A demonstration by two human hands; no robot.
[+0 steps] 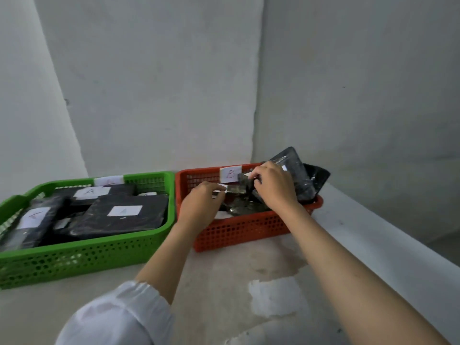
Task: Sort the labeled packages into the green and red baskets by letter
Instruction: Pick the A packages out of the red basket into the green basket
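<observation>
White sleeve (117, 317) is filling the near foreground. Both hands are working inside the red basket (239, 232), marked B. Left hand (201, 205) is pinching a small dark package (236, 189) at its white label; right hand (273, 185) is gripping its far end. Green basket (82, 255) is holding the A packages. Risk: the overhanging package (293, 175) at the back rim is looking liable to slide off if nudged.
</observation>
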